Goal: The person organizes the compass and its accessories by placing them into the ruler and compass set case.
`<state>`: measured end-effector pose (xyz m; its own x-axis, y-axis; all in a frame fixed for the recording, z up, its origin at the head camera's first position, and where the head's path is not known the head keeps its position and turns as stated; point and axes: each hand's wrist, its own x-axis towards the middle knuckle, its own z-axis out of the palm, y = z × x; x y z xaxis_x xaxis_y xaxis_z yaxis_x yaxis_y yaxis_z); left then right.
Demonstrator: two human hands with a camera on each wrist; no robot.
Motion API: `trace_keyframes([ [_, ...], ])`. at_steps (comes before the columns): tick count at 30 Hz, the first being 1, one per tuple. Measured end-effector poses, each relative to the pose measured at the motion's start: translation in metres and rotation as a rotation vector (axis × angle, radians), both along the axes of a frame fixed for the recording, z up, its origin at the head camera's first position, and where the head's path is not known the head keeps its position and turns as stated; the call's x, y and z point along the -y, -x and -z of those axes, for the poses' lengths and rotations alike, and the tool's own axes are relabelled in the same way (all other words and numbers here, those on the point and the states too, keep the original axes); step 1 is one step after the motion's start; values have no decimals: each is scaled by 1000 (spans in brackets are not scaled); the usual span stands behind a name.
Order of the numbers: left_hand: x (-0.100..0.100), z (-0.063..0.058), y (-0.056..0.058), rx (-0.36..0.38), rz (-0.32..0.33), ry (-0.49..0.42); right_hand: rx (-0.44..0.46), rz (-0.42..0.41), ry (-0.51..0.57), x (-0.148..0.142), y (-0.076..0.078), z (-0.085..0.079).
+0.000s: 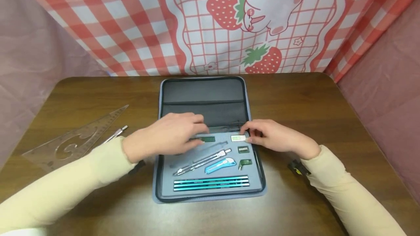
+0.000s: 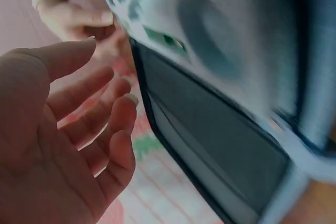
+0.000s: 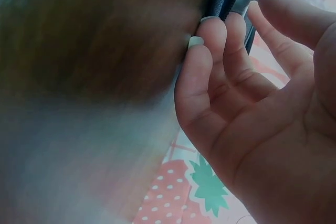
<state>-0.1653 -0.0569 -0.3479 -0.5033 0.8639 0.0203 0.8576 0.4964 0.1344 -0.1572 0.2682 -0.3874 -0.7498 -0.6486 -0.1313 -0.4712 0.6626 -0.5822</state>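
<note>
A zippered drawing-set case (image 1: 210, 195) lies unfolded on the table, its grey insert facing up. Over the insert's upper left hovers my left hand (image 1: 170, 132), fingers loosely bent and holding nothing; beneath its fingertips is a dark green flat box (image 1: 208, 139), partly hidden. My right hand (image 1: 272, 134) is at the right edge, thumb and index finger at the right end of a white eraser (image 1: 237, 138) in its slot. Below are a sharpener (image 1: 243, 149), a small green piece (image 1: 244, 163), a blue utility knife (image 1: 220, 165), a metal compass (image 1: 202, 162) and several teal pencils (image 1: 211, 183).
Left of the case lie a clear set square (image 1: 78, 137) and another metal instrument (image 1: 115, 134), partly behind the left sleeve. The case's dark pocketed lid (image 1: 204, 90) reaches toward the back edge. A strawberry-print curtain (image 1: 210, 21) hangs behind the wooden table (image 1: 295, 97).
</note>
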Motion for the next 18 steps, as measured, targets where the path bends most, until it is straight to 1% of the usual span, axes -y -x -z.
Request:
trace_keyframes([
  [1, 11, -1, 0, -4, -17, -10, -5, 0, -2, -1, 0, 0],
  [4, 46, -2, -1, -15, -105, -8, -10, -1, -9, -1, 0, 1],
  [8, 100, 0, -2, 31, -273, 60, 0, 2, -14, 0, 0, 1],
  [12, 146, 4, -5, 85, -413, 142, 2, 2, -22, 1, -1, 1],
  [14, 164, 7, -9, 108, -467, 168, 2, 1, -20, 1, -1, 0],
  [16, 176, 10, -15, 126, -507, 175, 1, -1, -14, 2, 0, 0],
  [18, 185, 13, -22, 158, -520, 173, -5, -5, -12, 2, 0, 1],
])
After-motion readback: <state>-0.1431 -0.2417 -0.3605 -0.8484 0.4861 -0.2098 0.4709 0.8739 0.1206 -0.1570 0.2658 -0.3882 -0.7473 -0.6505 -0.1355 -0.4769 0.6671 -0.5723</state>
